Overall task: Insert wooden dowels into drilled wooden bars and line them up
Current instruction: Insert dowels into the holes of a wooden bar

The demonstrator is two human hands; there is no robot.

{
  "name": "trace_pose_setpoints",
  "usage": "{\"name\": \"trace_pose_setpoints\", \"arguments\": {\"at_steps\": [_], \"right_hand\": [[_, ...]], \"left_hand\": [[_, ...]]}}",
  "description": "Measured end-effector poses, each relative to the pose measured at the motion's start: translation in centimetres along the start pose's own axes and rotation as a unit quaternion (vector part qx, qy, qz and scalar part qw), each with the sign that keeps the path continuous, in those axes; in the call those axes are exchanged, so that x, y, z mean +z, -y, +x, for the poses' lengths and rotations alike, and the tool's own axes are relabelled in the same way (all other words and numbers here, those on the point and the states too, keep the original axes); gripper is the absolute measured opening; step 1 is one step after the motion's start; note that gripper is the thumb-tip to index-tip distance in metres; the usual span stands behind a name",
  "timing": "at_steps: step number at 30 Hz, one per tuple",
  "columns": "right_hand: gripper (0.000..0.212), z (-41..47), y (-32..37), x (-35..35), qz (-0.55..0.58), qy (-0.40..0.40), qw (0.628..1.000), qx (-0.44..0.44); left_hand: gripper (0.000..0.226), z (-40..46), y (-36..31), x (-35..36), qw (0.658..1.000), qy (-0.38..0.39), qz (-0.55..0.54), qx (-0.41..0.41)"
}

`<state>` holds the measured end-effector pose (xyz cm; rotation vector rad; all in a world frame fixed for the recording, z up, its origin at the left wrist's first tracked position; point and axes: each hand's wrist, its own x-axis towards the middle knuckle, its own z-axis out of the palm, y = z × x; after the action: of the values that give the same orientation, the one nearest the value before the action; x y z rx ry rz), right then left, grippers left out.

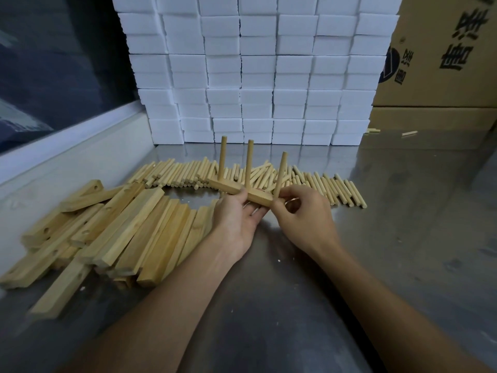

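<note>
- My left hand (236, 219) holds a drilled wooden bar (242, 193) above the counter (403, 238), fingers curled underneath it and thumb lying along its near edge.
- Two dowels already stand upright in the bar: the far dowel (222, 157) near its far-left end and the middle dowel (249, 164) about halfway along.
- My right hand (301, 211) pinches the third dowel (281, 175) low on its shaft between thumb and fingertips, at the bar's near-right end. It leans a little to the right; my fingers cover its foot, so I cannot tell whether it is fully seated in the hole.
- Behind the bar, a long row of loose dowels (322, 187) lies flat on the counter, mostly side by side, stretching from the left of my hands to well past them on the right.
- To my left lies a heap of wooden bars (121, 232), overlapping at odd angles; several show drilled holes on their upper faces.
- At the back, a wall of stacked white foam blocks (255, 71) rises from the counter.
- On the right stand cardboard boxes (443, 63) printed with dark characters, and a couple of stray dowels (408, 133) lie near their base.
- A pale ledge (67, 157) runs along the counter's left side beneath a dark window.
</note>
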<state>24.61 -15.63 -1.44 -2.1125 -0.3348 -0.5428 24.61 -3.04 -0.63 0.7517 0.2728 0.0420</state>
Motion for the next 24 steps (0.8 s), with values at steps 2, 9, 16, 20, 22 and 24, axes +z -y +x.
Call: {"name": "trace_pose_setpoints", "arguments": {"at_steps": [2,9,16,20,22,24], "right_hand": [[0.004,0.1,-0.3,0.0,-0.002,0.016,1.0,-0.009],[0.015,0.7,-1.0,-0.5,-0.004,-0.001,1.0,0.0],[0.006,1.1,-1.5,-1.7,-0.014,-0.054,0.998,0.033],[0.012,1.7,-2.1,-2.9,-0.033,-0.086,0.994,0.061],[0.016,2.3,-2.4,-3.3,-0.042,-0.096,0.992,0.075],[0.017,3.3,-2.5,-3.5,-0.062,-0.094,0.99,0.08]], "left_hand": [[0.035,0.1,0.0,0.0,1.0,0.001,-0.012,0.002],[0.033,0.3,0.3,-0.1,1.0,0.025,-0.007,0.007],[0.02,0.3,1.2,0.3,0.993,0.01,0.087,0.081],[0.013,0.1,1.9,0.2,0.965,0.025,0.219,0.143],[0.014,0.3,2.1,0.1,0.955,0.036,0.253,0.151],[0.015,0.4,2.3,0.1,0.941,0.053,0.293,0.159]]}}
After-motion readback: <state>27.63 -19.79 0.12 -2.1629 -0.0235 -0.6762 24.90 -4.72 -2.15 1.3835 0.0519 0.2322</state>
